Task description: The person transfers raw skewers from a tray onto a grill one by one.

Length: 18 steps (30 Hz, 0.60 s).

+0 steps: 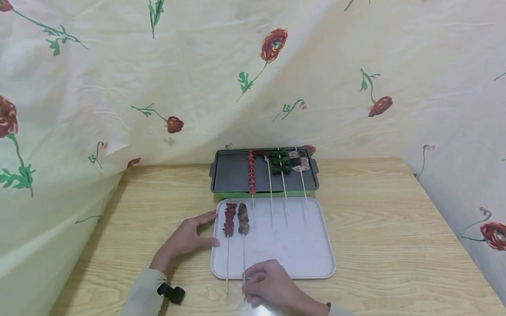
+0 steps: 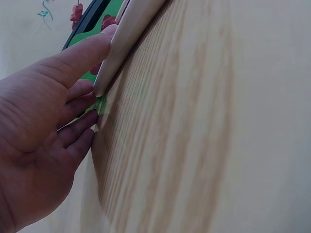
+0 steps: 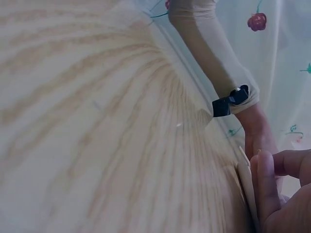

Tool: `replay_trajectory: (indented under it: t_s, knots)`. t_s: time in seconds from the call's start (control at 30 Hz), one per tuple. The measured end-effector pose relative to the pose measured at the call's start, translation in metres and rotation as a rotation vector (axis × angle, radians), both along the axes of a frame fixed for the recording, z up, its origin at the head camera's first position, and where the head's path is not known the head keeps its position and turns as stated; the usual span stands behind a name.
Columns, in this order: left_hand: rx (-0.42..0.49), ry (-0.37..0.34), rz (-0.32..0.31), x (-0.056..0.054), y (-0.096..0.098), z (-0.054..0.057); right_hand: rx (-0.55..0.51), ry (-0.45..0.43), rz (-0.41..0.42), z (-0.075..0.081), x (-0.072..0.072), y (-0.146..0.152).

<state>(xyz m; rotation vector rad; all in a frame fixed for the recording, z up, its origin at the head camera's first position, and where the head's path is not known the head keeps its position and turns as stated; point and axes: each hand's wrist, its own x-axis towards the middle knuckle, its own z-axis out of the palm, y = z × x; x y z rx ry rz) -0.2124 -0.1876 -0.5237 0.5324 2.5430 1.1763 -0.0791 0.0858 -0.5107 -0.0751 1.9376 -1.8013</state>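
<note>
My right hand (image 1: 269, 283) pinches the bare stick of a brown meat skewer (image 1: 242, 219) near its lower end; the meat end lies on the white tray (image 1: 285, 252). In the right wrist view, the thumb and fingers of my right hand (image 3: 286, 194) come together at the stick's tip. To its left lies a dark red meat skewer (image 1: 229, 219), its stick reaching past the tray's front rim. My left hand (image 1: 191, 236) rests at the tray's left edge, thumb and fingers spread. The left wrist view has the thumb of my left hand (image 2: 48, 111) touching the rim.
Behind the tray stands a dark grill pan (image 1: 232, 171) with a green base. Across it lie a red skewer (image 1: 251, 172), a skewer with a dark red piece (image 1: 263, 154), a green skewer (image 1: 280, 162) and a pale-and-dark skewer (image 1: 298, 161). Flowered cloth (image 1: 195, 74) hangs around the wooden table (image 1: 379, 227).
</note>
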Motion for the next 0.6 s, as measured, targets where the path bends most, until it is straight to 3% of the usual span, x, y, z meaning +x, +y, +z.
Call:
replay_trajectory:
  t_s: [0.2, 0.6]
  knots:
    - [-0.005, 0.001, -0.002, 0.0, 0.0, 0.0, -0.004, 0.003, -0.017, 0.003, 0.001, 0.004]
    - [0.011, -0.011, -0.003, 0.0, 0.0, 0.001, 0.061, 0.092, -0.001, 0.018, 0.005, 0.02]
